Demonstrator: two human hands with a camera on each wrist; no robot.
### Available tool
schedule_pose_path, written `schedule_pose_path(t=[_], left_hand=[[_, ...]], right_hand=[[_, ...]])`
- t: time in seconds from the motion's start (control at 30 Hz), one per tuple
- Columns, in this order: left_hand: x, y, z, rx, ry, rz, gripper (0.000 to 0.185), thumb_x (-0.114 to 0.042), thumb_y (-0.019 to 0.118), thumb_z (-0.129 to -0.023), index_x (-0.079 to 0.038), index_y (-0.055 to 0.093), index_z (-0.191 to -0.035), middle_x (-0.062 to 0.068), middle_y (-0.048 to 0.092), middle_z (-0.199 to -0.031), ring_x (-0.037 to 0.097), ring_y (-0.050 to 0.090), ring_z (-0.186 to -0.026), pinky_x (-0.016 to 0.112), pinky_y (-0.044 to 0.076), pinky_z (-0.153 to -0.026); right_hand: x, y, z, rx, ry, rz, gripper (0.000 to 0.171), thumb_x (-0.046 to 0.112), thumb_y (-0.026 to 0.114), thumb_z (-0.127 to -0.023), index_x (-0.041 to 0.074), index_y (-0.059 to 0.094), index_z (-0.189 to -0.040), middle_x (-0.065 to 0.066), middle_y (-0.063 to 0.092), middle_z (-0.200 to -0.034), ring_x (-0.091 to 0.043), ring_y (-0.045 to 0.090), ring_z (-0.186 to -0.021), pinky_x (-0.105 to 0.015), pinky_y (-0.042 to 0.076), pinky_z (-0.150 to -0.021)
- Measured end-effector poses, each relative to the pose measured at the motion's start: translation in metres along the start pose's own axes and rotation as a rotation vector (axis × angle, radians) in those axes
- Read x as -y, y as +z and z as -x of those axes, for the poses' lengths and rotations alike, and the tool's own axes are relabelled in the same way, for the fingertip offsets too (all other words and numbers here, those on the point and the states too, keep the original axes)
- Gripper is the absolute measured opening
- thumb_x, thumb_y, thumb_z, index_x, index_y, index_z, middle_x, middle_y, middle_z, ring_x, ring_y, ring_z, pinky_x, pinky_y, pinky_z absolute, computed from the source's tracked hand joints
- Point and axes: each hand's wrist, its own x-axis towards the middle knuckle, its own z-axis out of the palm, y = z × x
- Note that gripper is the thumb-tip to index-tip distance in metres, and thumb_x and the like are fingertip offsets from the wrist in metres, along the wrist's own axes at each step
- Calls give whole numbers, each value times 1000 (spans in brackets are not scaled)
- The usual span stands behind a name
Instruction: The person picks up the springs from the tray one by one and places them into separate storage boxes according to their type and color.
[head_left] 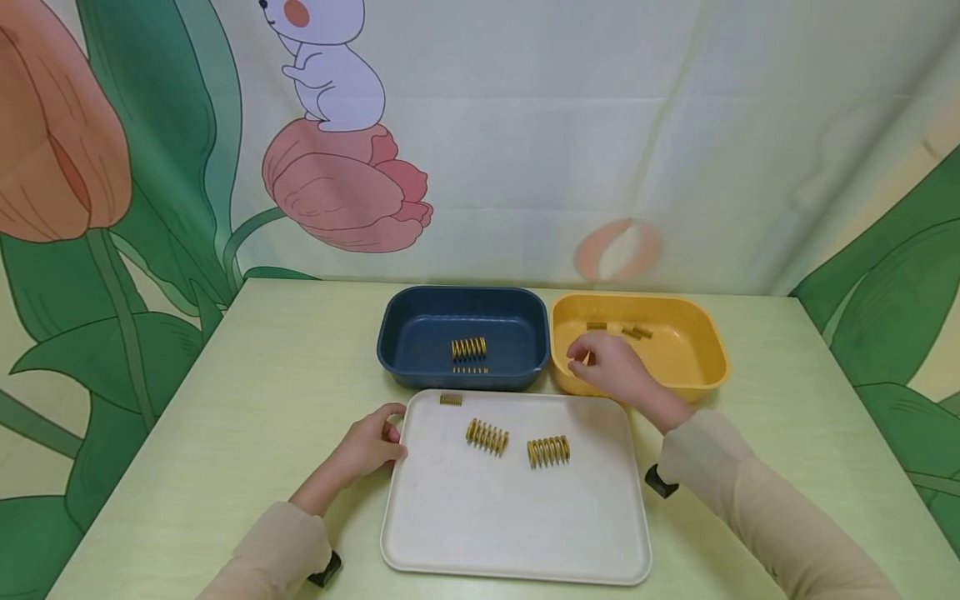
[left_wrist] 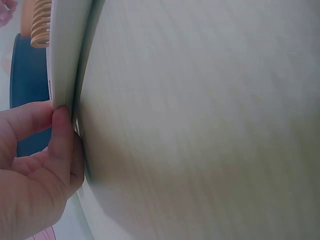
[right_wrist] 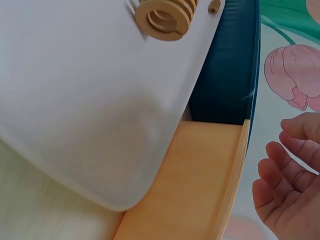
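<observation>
My left hand (head_left: 369,444) pinches the left rim of a white tray (head_left: 517,533) between thumb and fingers; the left wrist view shows the fingertips (left_wrist: 61,114) at that rim. On the tray lie two large gold coil springs (head_left: 487,437) (head_left: 548,451) and one small spring (head_left: 451,400) near the far left corner. Over the near left part of a yellow bin (head_left: 693,367) hovers my right hand (head_left: 611,364). Its fingers are loosely bent, and the right wrist view shows nothing between them. Small springs (head_left: 637,332) lie inside this bin.
Left of the yellow bin, side by side with it, stands a dark blue bin (head_left: 397,362) containing a large gold spring (head_left: 469,348). Both bins stand just beyond the tray's far edge on a pale green table (head_left: 300,367). A printed curtain (head_left: 525,167) hangs behind.
</observation>
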Motion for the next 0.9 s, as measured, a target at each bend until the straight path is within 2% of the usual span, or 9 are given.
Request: schedule_pose_path(t=[0.57, 0.9], left_hand=[[2, 0, -1, 7, -40, 0, 55, 10, 64, -82, 4, 46, -134, 8, 52, -83, 17, 51, -68, 25, 49, -61], [0, -1, -1, 3, -38, -21, 55, 9, 64, -82, 4, 46, -133, 8, 52, -83, 17, 50, -69, 25, 47, -62]], right_hand=[[15, 11, 4, 23, -88, 44, 12, 7, 67, -86, -2, 72, -94, -12, 69, -87, -20, 57, -75, -31, 49, -70], [20, 17, 4, 48, -87, 33, 11, 7, 66, -87, 0, 72, -94, -11, 68, -88, -19, 56, -76, -29, 49, -71]])
